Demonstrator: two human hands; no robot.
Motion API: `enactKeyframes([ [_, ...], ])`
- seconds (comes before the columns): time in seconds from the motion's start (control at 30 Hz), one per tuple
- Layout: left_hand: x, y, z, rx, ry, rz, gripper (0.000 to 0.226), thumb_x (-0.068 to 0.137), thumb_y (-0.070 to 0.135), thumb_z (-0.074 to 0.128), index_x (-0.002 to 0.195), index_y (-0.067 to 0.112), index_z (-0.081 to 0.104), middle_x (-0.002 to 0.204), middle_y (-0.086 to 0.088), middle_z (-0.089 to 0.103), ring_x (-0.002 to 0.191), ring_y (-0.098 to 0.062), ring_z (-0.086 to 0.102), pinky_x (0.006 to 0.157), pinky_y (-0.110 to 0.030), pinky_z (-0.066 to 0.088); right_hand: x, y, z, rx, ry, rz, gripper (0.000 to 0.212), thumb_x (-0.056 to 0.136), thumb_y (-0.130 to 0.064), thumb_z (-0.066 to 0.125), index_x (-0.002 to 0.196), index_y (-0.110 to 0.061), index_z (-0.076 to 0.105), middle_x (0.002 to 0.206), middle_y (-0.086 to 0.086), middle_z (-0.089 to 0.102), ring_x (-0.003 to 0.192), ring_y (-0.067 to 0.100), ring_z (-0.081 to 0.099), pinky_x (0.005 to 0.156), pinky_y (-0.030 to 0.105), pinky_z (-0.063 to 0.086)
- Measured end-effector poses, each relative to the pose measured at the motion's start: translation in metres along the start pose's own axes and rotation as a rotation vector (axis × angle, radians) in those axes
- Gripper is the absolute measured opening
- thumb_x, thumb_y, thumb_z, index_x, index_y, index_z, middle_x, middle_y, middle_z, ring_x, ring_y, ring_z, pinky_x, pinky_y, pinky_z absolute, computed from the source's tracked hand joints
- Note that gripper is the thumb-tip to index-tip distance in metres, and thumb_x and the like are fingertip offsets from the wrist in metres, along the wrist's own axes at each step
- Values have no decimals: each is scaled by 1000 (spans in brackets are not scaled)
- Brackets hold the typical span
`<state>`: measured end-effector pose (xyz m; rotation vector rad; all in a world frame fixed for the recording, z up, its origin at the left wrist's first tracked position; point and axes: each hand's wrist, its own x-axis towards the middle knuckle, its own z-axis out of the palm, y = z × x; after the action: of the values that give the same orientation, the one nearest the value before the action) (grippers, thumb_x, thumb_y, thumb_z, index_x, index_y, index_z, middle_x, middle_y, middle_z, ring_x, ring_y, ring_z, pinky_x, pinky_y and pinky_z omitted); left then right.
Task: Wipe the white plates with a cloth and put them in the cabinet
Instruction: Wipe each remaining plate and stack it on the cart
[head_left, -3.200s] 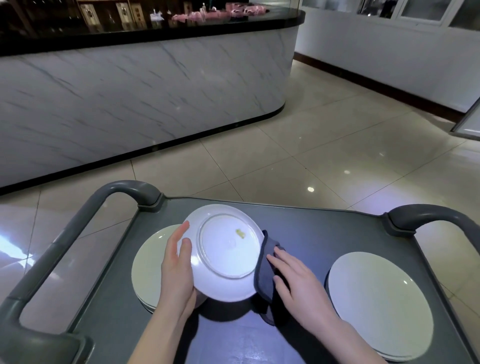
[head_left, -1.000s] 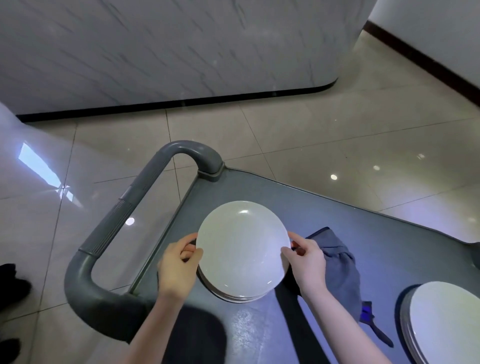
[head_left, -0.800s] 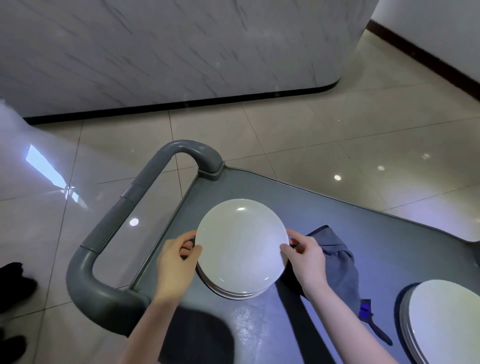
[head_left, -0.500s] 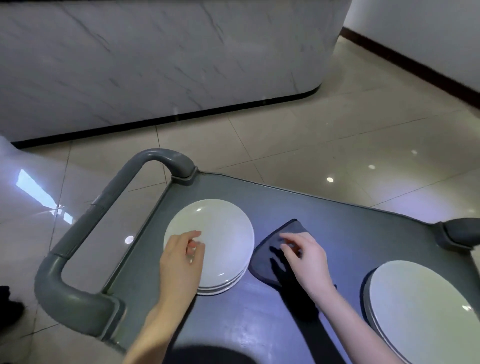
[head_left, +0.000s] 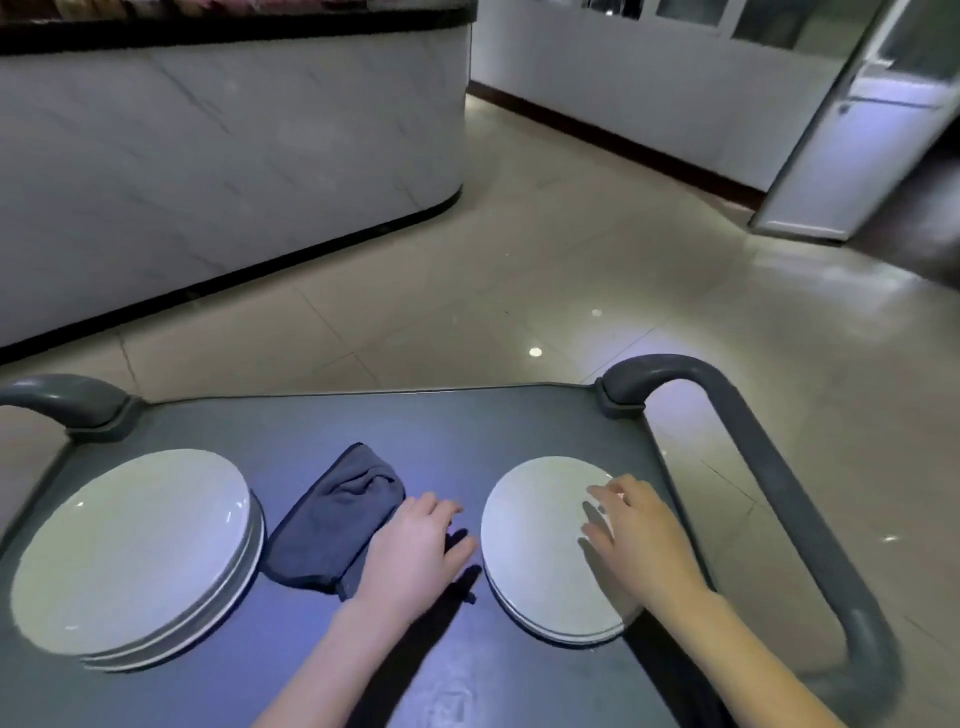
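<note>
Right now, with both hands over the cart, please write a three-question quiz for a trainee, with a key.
1. True or false: the cloth lies on the cart between the left plate stack and the right plate stack.
2. The right hand is over: A the cloth; B the right plate stack; C the left plate stack.
3. Fill in: the hand nearest the cloth is the ____ one.
Key: 1 true; 2 B; 3 left hand.

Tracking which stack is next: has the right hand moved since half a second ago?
Yes. The right hand has moved right, off the cloth and over the right stack of plates, nearer the cart's right handle.
</note>
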<state>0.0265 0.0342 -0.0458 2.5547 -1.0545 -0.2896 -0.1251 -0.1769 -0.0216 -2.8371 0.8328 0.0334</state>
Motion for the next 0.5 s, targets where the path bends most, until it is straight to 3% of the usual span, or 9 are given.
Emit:
enactKeyframes([
  [0.2, 15, 27, 26, 79, -138, -44, 47, 82, 56, 59, 117, 25, 57, 103, 9, 50, 101, -14, 45, 75, -31, 49, -10, 49, 6, 13, -77, 75, 49, 89, -45, 59, 129, -18, 50, 120, 2, 45, 112, 21, 44, 90, 31, 44],
  [0.37, 17, 32, 34, 57, -179, -59, 51, 82, 47, 61, 128, 28, 52, 104, 9, 53, 101, -14, 50, 74, -30, 50, -11, 65, 14, 105, -130, 111, 50, 84, -41, 65, 128, -20, 51, 114, 2, 45, 110, 20, 42, 86, 30, 43],
  [0.5, 17, 33, 36, -95, -201, -104, 51, 79, 33, 66, 128, 25, 54, 95, 5, 59, 90, -18, 57, 75, -32, 51, -13, 67, 18, 336, -153, 187, 53, 81, -30, 71, 131, -24, 54, 109, 2, 49, 105, 20, 52, 87, 32, 48],
])
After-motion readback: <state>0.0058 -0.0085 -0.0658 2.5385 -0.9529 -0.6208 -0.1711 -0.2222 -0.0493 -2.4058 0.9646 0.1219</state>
